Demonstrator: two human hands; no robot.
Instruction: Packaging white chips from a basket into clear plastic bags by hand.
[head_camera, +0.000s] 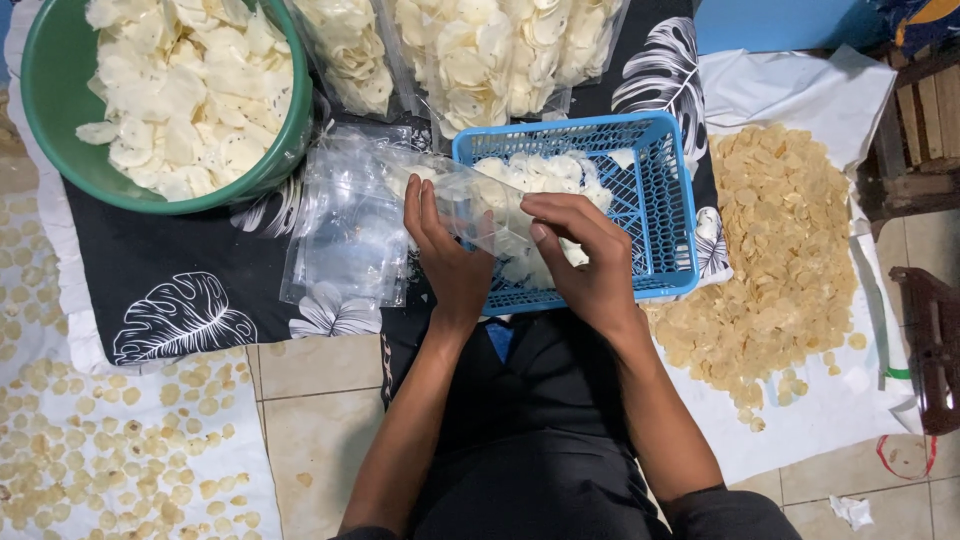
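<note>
While both hands (520, 250) clasp a clear bag (480, 205), fingers curl shut.

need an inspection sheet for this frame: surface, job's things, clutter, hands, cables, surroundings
Surface: black leaf-print cloth over a tiled floor.
Job's things: clear plastic bag part-filled with white chips, held over the blue basket, which holds more white chips.
Clutter: pile of empty clear bags; green tub heaped with white chips; filled bags at the top edge.
Hands: left hand has a grip on the bag's left side; right hand holds its right end, fingers curled at the bag.
Cables: nothing seen.
Surroundings: tan chips spread on a white sheet to the right; small pale discs on a sheet lower left; wooden furniture at the right edge.
</note>
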